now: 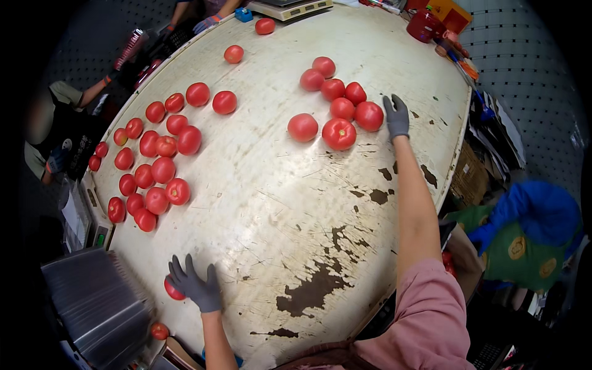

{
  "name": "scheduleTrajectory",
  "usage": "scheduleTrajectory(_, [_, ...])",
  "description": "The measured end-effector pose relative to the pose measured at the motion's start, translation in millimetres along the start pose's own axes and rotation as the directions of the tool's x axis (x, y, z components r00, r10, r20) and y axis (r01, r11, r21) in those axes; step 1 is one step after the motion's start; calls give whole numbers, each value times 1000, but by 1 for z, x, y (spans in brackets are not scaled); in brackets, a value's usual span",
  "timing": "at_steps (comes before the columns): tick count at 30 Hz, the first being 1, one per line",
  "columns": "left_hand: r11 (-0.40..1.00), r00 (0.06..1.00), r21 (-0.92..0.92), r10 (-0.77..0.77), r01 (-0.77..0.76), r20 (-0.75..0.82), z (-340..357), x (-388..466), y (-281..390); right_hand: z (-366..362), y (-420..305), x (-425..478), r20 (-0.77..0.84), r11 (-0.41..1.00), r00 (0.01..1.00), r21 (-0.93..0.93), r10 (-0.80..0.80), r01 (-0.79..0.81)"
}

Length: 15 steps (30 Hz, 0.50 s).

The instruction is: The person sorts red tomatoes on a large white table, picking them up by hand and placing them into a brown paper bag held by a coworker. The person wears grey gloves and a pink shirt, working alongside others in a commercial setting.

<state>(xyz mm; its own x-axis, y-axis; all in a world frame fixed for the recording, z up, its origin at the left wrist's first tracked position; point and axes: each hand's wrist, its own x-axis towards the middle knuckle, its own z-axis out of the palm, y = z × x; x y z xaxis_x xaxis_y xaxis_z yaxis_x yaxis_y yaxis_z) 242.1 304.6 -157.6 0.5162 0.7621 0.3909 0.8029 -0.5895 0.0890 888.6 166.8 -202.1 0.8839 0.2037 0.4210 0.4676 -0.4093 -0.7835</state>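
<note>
My left hand (198, 286), in a grey glove, is spread with its fingers apart at the near left of the table. A red tomato (173, 291) shows partly from under its fingers; whether they touch it is hidden. Farther off, my right hand (397, 118), also grey-gloved, rests palm down beside a group of several tomatoes. Closest to its fingers is a large tomato (369, 116). A ribbed tomato (339, 134) sits stem end up at that group's near side. A larger loose group of tomatoes (163, 170) is spread across the table's left side.
The worn, pale table (259, 222) has dark peeled patches. A stack of clear plastic trays (97, 305) stands at left beside a scale (99, 226). Another scale (291, 8) is at the far edge. A co-worker (60, 125) is at the left edge, and a red jar (423, 24) stands far right.
</note>
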Motion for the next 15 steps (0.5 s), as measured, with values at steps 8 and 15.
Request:
scheduleTrajectory(8, [942, 958, -191, -285, 274, -32, 41, 16, -46, 93, -30, 6, 535, 665, 832, 569, 148, -484])
scheduleTrajectory(15, [978, 988, -171, -135, 122, -70, 63, 51, -38, 170, -76, -8, 652, 643, 756, 602, -53, -474])
